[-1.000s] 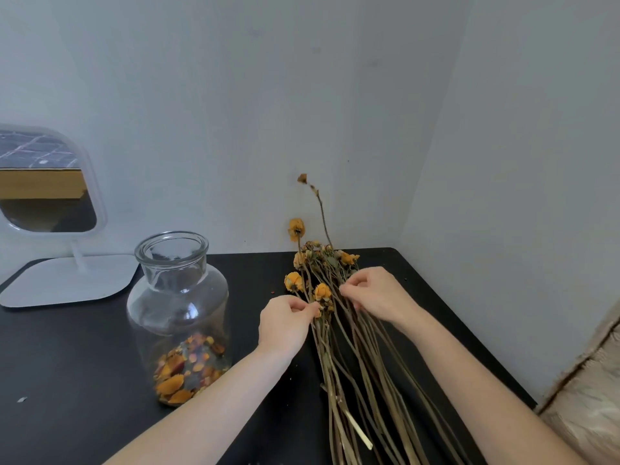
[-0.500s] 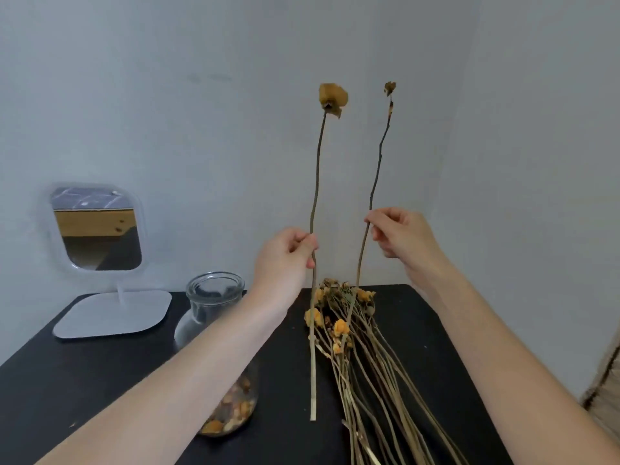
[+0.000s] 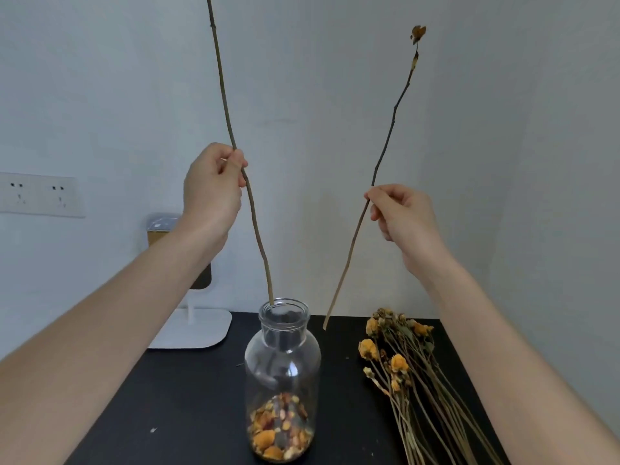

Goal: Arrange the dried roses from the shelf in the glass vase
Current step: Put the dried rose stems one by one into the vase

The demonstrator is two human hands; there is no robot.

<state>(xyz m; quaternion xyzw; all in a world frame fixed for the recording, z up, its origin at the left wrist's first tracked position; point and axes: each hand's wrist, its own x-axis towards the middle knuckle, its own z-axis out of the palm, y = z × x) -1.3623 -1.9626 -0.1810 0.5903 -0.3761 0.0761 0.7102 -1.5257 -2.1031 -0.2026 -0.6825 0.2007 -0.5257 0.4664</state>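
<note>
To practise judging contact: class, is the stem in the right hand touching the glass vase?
Apart. The head view shows the right-hand stem ending beside the glass vase, with black tabletop visible between them.

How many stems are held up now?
2. Left stem in the left hand, lower end at the vase mouth; right stem in the right hand, beside the vase.

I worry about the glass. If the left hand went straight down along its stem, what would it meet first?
Most likely the rim of the glass vase. The left hand grips a stem whose lower end is at the vase mouth; nothing else shows between, though depth is unclear.
</note>
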